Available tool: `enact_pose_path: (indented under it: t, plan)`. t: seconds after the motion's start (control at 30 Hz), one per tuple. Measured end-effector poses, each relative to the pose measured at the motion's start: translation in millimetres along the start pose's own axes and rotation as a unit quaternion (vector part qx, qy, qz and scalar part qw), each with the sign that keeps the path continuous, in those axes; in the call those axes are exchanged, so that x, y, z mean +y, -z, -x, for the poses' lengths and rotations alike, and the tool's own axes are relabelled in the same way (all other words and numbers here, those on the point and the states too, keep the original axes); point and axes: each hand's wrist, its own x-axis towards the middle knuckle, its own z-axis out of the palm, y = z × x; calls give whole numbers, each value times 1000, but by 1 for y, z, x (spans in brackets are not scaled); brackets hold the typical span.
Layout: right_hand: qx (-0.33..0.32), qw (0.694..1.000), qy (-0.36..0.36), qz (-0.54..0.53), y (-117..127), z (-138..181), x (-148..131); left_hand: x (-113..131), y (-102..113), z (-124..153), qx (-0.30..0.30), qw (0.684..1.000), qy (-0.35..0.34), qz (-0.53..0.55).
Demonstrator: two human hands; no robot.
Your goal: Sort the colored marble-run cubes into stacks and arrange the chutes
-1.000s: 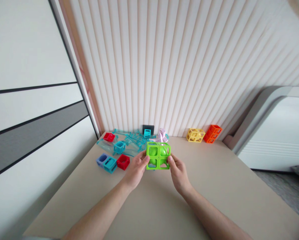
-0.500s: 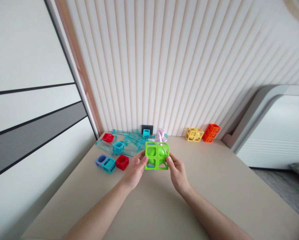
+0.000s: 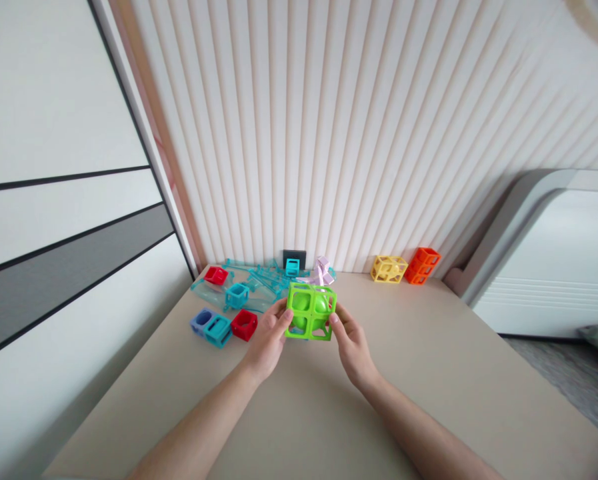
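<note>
A bright green open-frame plastic block, built of cube cells with rounded green shapes inside, is held up above the table. My left hand grips its left side, thumb on the near face. On the right side my right hand pinches it the same way, the other fingers behind and partly hidden. Left of my left hand lie a red cube frame, a turquoise cube frame and a periwinkle one touching it.
Turquoise rods lie at the back with another red cube, a turquoise cube and lilac pieces. A yellow block and an orange block stand by the ribbed wall. A cabinet borders the left.
The green block has shifted slightly left and turned a little in my hands, so its near face is now angled. Both hands keep their hold. The other pieces have not moved.
</note>
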Motion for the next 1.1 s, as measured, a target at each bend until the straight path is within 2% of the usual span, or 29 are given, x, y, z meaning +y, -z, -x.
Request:
enact_pose_path:
  t: [0.13, 0.3, 0.37, 0.43, 0.5, 0.6, 0.67, 0.77, 0.9, 0.97, 1.1]
  plan:
    - [-52, 998, -7, -16, -1, 1, -2, 4, 1, -1, 59, 998, -11, 24]
    - [-36, 998, -22, -47, 0, 2, 4, 1, 0, 3, 2, 999, -45, 14]
    - [-53, 997, -26, -49, 1, 1, 8, -2, 0, 4, 14, 998, -58, -30]
    - [-60, 998, -9, -20, 3, 0, 13, -4, 0, 3, 39, 994, -68, -72]
    - [-26, 997, 42, 54, 6, -1, 16, -4, 2, 1, 52, 990, -82, -98]
    - [25, 966, 144, 213, 11, 0, 20, -5, 3, 1, 59, 984, -99, -136]
    - [17, 935, 190, 300, 13, 2, 21, -6, 3, 3, 49, 978, -96, -180]
    - [0, 901, 225, 370, 14, 6, 19, -8, 2, 7, 25, 967, -89, -236]
    - [-25, 858, 251, 448, 11, 13, 17, -10, 2, 9, 35, 963, -90, -252]
    - [-14, 849, 247, 468, 7, 16, 17, -11, 2, 9, 33, 959, -93, -264]
    - [14, 854, 239, 461, 4, 17, 17, -14, -1, 11, -3, 955, -101, -280]
